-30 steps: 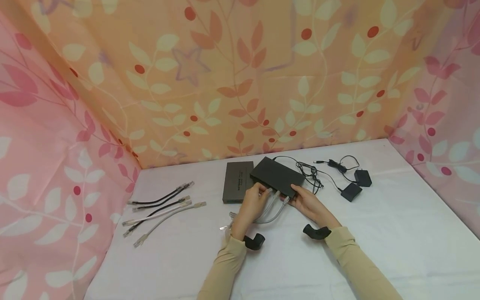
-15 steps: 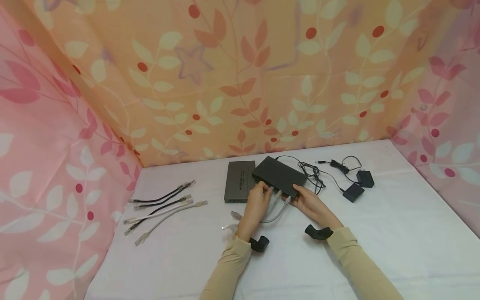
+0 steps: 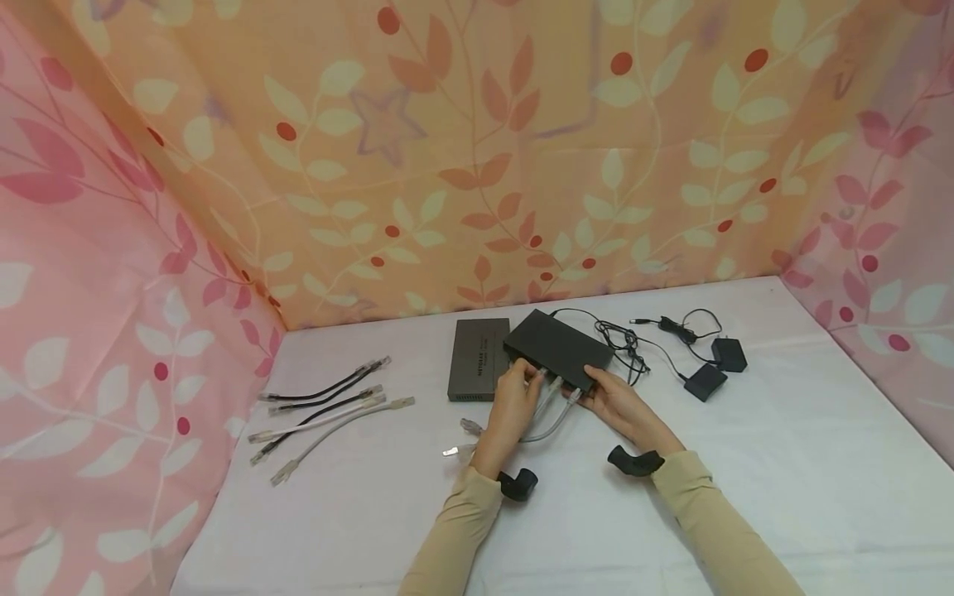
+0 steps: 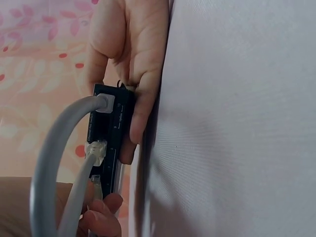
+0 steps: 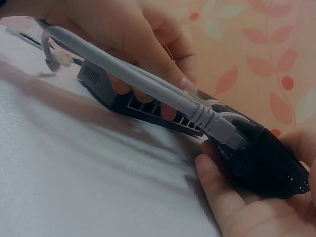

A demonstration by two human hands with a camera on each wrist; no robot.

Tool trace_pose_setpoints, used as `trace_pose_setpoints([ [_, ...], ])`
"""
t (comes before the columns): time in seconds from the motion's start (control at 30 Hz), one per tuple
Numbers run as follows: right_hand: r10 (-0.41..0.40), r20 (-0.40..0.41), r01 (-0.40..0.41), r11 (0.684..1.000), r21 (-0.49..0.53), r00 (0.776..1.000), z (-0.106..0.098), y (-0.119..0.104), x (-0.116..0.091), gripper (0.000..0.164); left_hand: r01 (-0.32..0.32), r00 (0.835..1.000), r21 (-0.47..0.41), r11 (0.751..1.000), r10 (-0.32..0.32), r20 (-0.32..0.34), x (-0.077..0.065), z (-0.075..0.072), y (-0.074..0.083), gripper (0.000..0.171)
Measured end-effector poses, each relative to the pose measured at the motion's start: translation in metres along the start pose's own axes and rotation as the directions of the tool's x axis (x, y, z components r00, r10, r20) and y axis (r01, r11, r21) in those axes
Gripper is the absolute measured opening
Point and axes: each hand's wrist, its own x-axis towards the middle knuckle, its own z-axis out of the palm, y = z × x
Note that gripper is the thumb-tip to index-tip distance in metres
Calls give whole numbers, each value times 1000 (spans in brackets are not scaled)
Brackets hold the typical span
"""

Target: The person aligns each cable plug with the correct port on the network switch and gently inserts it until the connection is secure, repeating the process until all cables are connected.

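A black network switch [image 3: 561, 346] is held raised and tilted by my right hand [image 3: 624, 410], thumb on top and fingers beneath its right end. My left hand [image 3: 513, 401] pinches a clear network cable plug [image 4: 97, 185] at the port side of the switch. How deep that plug sits cannot be told. Two other plugs are in ports: a grey cable [image 5: 123, 74] near the right end and another light cable [image 4: 79, 192] beside it. Their loose ends [image 3: 471, 427] lie by my left wrist. A second switch, marked NETGEAR [image 3: 477, 364], lies flat just left.
Several short black, white and grey network cables [image 3: 335, 426] lie at the left of the white table [image 3: 596, 538]. Two black power adapters [image 3: 705, 382] with tangled cords [image 3: 622, 341] lie at the right. Floral cloth [image 3: 417, 165] hangs behind and at both sides.
My left hand has shifted slightly right along the port side, its fingers still at the plug. The right hand keeps its grip on the switch. The head view has shifted slightly.
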Motion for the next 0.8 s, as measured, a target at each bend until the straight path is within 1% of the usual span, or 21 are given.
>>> trace_pose_setpoints([
  [0.2,7,-12,-8,1000,-18,1000,0,0,0,59,16,1000,4,1000,-16,18,0,0,1,9],
  [0.47,9,-4,-9,1000,-14,1000,-1,0,0,57,55,998,19,998,-56,35,0,-3,6,10],
  [0.57,1,-1,-1,999,-32,1000,-1,1,0,56,47,998,28,999,-48,40,0,-3,7,11],
  [0.7,-7,15,8,998,-65,1000,0,2,1,55,33,999,39,999,-34,24,0,-4,7,11],
  [0.8,-11,17,13,996,-90,1000,1,2,1,55,47,999,38,998,-48,19,1,-4,7,12],
])
